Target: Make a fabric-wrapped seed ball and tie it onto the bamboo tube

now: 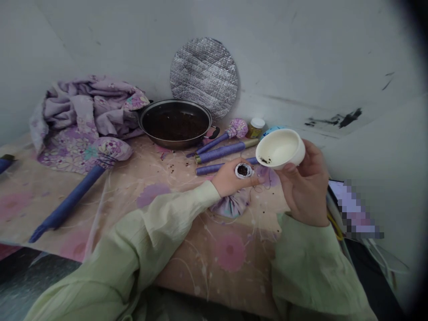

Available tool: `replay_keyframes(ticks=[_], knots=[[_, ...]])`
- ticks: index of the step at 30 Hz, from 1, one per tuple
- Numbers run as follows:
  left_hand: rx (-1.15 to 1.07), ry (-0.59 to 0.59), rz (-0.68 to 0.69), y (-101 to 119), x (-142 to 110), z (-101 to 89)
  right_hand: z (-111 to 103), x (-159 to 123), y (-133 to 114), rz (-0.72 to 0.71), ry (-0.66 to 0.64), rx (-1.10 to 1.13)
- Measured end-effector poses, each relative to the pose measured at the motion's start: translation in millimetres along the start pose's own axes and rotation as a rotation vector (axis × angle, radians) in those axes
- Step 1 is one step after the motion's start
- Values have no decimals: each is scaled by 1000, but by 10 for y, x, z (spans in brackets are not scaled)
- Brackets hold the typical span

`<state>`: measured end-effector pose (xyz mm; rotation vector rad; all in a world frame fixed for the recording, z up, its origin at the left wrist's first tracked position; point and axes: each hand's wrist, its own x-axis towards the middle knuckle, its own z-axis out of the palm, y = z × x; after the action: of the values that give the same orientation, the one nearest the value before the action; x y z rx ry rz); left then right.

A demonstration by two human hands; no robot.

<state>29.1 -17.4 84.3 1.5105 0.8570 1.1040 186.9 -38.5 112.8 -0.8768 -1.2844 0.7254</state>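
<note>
Your left hand is closed around the neck of a floral cloth pouch over the desk, likely so the mouth faces up and the dark bits inside don't spill. Your right hand clasps the white bowl just beside it, tilted, which seems to gather dark flecks at its low side. The wok sits farther back, probably for elbow room.

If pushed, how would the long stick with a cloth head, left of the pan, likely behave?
Its straight handle looks stiff, so it would probably move as one piece. That rounded handle might roll, though the bulging cloth head would likely make it swing in an arc.
</note>
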Motion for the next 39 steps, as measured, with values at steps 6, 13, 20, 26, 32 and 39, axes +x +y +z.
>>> replay_keyframes(ticks=[6,13,20,26,32,39], knots=[[22,16,55,43,-11,-18,-16,8,-15,5,12,59],[89,31,91,27,-22,-17,-16,12,-46,23,22,96],[42,-53,105,-13,-5,-23,-14,15,-57,39,46,169],[70,-52,113,-15,9,-48,-40,18,-49,37,48,197],[82,-26,51,-45,19,-60,-40,21,-55,29,38,210],[-41,-137,70,-50,30,-76,-42,23,-77,32,41,208]])
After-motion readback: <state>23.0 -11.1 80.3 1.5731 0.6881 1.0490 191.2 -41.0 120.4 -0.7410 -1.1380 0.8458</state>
